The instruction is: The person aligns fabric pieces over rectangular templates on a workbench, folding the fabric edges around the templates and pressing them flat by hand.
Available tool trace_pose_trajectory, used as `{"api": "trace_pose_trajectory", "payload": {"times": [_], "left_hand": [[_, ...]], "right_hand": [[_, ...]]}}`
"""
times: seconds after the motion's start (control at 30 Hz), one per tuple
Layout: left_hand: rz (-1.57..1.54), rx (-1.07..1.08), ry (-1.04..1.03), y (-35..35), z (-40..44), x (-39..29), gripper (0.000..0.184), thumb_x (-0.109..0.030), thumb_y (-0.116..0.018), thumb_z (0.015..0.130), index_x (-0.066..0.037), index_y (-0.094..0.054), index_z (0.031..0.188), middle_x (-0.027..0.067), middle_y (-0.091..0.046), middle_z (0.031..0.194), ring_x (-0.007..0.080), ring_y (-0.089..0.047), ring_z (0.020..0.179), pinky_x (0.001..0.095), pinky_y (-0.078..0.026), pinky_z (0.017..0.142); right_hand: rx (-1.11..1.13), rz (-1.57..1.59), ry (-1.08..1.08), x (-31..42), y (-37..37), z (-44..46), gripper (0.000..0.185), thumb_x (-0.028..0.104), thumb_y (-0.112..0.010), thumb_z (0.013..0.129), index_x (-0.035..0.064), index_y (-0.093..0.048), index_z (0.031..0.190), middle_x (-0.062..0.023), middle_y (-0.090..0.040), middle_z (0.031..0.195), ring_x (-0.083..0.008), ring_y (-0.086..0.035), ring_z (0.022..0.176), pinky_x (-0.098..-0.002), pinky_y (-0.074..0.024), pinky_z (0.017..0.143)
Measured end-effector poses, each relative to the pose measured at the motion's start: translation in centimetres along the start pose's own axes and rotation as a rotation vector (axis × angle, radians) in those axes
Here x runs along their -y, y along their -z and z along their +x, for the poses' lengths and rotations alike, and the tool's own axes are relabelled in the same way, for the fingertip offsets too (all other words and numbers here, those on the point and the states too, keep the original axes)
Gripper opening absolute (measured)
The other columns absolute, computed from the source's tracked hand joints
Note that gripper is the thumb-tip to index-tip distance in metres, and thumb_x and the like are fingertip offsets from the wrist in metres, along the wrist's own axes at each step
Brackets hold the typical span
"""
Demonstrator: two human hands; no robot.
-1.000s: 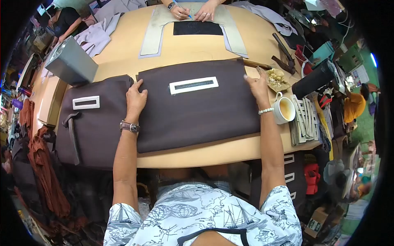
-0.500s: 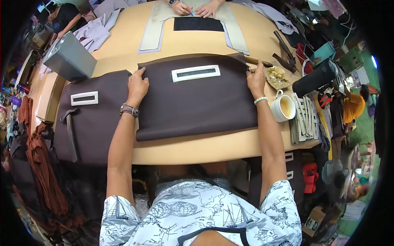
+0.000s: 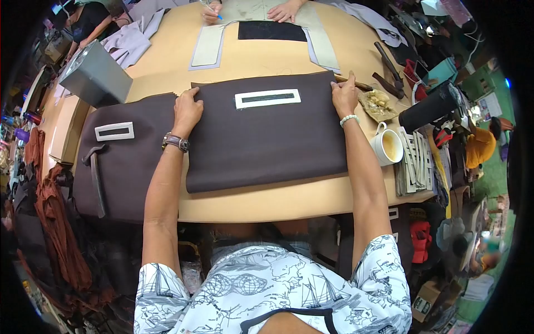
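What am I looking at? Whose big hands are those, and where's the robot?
There's no robot here, just a person at work. One camera, worn on that person's head, looks forward and down, so you see what's in front of them. That's why their patterned shirt shows at the bottom.

The left hand holds one side edge of a dark brown sheet; the right hand holds the other. A white frame sits on it.

Also on the table are a second dark sheet with a hammer on top, and a white cup. Across from them, somebody else's hand holds a blue pen.
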State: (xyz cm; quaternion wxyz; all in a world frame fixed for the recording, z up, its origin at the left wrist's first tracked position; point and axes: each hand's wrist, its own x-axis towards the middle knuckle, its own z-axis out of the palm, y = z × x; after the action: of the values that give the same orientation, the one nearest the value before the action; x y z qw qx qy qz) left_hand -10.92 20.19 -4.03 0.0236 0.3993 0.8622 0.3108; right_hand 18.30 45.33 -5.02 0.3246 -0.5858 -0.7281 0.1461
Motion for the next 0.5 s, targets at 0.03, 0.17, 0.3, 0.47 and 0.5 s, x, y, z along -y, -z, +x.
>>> {"api": "trace_pose_trajectory", "payload": {"times": [0.03, 0.17, 0.3, 0.47, 0.5], "left_hand": [[0.004, 0.0, 0.007, 0.1, 0.0, -0.1, 0.039, -0.008, -0.059, 0.075, -0.002, -0.06, 0.114, 0.0216, -0.059, 0.112, 0.0353, -0.056, 0.106, 0.0408, -0.044, 0.093], [0.023, -0.005, -0.003, -0.3, 0.4, 0.1, 0.039, -0.008, -0.061, 0.075, -0.002, -0.061, 0.113, 0.0211, -0.059, 0.112, 0.035, -0.056, 0.105, 0.0407, -0.044, 0.092], [0.12, 0.012, -0.033, -0.5, 0.6, 0.3, 0.043, -0.01, -0.064, 0.076, -0.003, -0.057, 0.118, 0.0198, -0.055, 0.12, 0.0355, -0.053, 0.109, 0.0408, -0.043, 0.093], [0.29, -0.074, -0.461, 3.2, -5.2, -5.2, 0.05, -0.017, -0.064, 0.081, 0.001, -0.047, 0.124, 0.024, -0.043, 0.131, 0.0386, -0.042, 0.119, 0.0432, -0.039, 0.096], [0.25, -0.025, -0.525, 4.0, -7.6, -6.5, 0.051, -0.02, -0.063, 0.082, 0.003, -0.047, 0.124, 0.0236, -0.041, 0.133, 0.0383, -0.041, 0.121, 0.0439, -0.038, 0.098]], "right_hand": [[-0.005, 0.004, 0.005, 0.0, -0.1, 0.0, 0.068, 0.019, -0.065, 0.079, 0.0015, -0.032, 0.135, -0.0115, -0.067, 0.087, -0.0314, -0.063, 0.085, -0.0435, -0.0479, 0.076], [-0.036, -0.012, 0.028, -0.2, -0.4, 0.1, 0.07, 0.021, -0.067, 0.078, 0.0018, -0.032, 0.135, -0.0092, -0.067, 0.084, -0.03, -0.063, 0.081, -0.0428, -0.0481, 0.074], [-0.058, -0.062, 0.065, -0.1, -0.7, 0.3, 0.071, 0.023, -0.068, 0.077, 0.0012, -0.033, 0.135, -0.0078, -0.067, 0.082, -0.0299, -0.064, 0.078, -0.0428, -0.0482, 0.074], [-0.273, -0.076, 0.343, 1.0, 0.7, -1.6, 0.072, 0.028, -0.065, 0.08, -0.0045, -0.03, 0.134, -0.0226, -0.057, 0.112, -0.0386, -0.055, 0.102, -0.0443, -0.043, 0.087], [-0.287, -0.043, 0.426, 2.4, 2.5, -3.1, 0.07, 0.028, -0.064, 0.081, -0.0062, -0.032, 0.133, -0.0243, -0.054, 0.115, -0.0394, -0.054, 0.103, -0.0442, -0.0414, 0.089]]}}
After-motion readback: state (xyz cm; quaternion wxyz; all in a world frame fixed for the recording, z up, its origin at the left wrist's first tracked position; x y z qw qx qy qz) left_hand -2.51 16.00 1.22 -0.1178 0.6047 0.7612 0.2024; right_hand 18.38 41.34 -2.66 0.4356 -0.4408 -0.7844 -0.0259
